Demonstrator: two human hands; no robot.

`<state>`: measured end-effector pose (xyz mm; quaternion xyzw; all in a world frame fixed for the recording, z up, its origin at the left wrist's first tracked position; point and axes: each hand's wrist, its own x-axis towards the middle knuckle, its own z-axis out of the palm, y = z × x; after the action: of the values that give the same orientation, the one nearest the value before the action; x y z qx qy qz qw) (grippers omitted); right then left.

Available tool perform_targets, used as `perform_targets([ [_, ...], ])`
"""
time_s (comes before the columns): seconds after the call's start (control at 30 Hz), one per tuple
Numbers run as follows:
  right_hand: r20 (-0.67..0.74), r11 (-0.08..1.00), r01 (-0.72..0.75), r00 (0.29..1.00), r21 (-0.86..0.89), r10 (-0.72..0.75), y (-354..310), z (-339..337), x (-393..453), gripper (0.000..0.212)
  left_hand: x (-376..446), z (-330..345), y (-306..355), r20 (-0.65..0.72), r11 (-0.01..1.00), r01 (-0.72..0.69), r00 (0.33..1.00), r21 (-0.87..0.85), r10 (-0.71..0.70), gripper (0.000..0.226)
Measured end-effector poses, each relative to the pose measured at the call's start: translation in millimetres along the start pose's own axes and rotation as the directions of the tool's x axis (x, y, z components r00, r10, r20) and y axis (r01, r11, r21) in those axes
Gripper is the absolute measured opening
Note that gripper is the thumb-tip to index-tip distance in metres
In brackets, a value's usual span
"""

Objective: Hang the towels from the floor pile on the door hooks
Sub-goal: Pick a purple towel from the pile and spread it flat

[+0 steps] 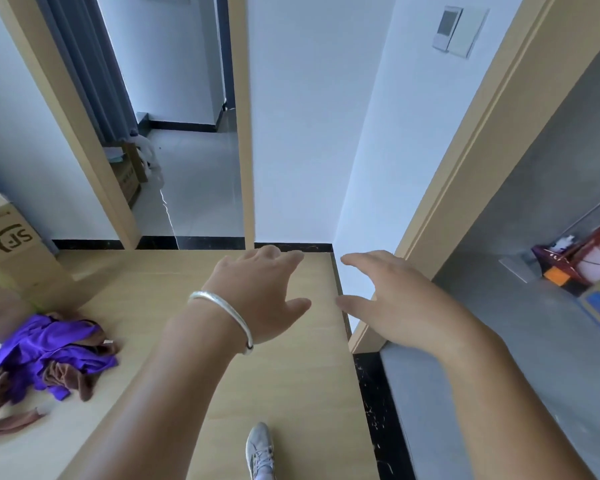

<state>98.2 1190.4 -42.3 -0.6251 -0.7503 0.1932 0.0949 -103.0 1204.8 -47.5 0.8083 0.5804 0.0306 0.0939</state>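
Head cam is looking down at a light wood floor with both arms stretched out in front. The left hand, the one with the silver bangle on its wrist, has relaxed fingers and holds nothing; the right hand is the same, fingers spread loosely and empty. They hang in the air well apart from the towel pile, a purple and brown heap on the floor at the far left, just beside a cardboard box. So nothing is picked up yet, and my guess is the hands are out like that simply because the person is mid-step, with one grey sneaker showing at the bottom edge. I can't spot any door hooks here, only wooden door frames and white walls, so no idea which door they're on. To me the next move looks like turning left and bending down for a towel.
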Motion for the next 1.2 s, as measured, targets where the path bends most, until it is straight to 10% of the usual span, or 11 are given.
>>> perform_targets([
  [0.8, -0.02, 0.986, 0.162, 0.987, 0.033, -0.162, -9, -1, 395, 0.069, 291, 3, -188, -0.133, 0.945, 0.273, 0.945, -0.179, -0.299, 0.07],
  [1.2, 0.105, 0.879, 0.474, 0.873, 0.05, -0.477, -6, -25, 620, 0.067, 435, -28, -249, -0.311, 0.793, 0.575, 0.73, -0.201, -0.609, 0.07],
])
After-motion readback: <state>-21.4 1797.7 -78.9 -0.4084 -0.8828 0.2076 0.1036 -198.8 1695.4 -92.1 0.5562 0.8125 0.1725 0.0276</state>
